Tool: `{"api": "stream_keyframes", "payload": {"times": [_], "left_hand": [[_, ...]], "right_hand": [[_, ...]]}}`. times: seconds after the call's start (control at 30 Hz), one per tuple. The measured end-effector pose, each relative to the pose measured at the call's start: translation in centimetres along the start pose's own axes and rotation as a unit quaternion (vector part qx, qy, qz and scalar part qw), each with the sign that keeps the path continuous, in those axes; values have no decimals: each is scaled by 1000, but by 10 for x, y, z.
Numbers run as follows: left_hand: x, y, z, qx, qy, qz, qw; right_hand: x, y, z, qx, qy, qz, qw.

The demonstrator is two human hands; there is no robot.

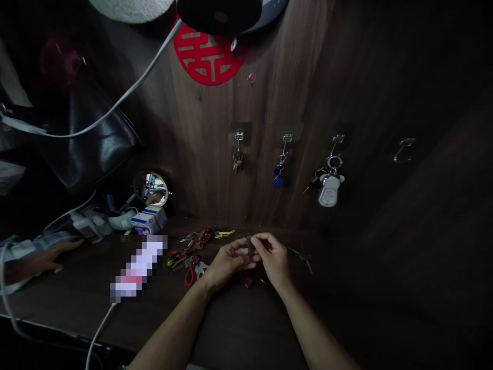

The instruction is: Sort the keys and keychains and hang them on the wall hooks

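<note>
Object (250, 247), small, dark, too dim to identify: just right of key pile (201, 269), held in loosely curled left hand (227, 261) and pinched by right hand (275, 258). Apparently mid-handling; likely calling next for steady, precise fingertip grip.

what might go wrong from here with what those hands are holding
The small dark item held between the left hand and right hand might slip, since fingers alone seem to hold it. The left wrist could nudge the red-looped keys close beside it.
</note>
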State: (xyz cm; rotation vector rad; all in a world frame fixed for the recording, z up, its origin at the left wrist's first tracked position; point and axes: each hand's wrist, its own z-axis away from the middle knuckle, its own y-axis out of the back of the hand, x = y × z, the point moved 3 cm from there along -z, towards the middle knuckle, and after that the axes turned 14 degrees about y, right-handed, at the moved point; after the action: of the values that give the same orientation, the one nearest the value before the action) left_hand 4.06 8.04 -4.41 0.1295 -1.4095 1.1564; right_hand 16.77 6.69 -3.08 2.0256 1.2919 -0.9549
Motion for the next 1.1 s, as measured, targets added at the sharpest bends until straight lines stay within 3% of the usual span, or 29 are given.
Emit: {"api": "stream_keyframes", "payload": {"times": [0.17, 1.1], "left_hand": [[0, 2, -1, 15, 2, -5, 1000], [3, 4, 2, -23, 3, -26, 999]], "right_hand": [[-1, -2, 0, -6, -9, -14, 1000], [0, 5, -4, -5, 23, -8, 1000]]}}
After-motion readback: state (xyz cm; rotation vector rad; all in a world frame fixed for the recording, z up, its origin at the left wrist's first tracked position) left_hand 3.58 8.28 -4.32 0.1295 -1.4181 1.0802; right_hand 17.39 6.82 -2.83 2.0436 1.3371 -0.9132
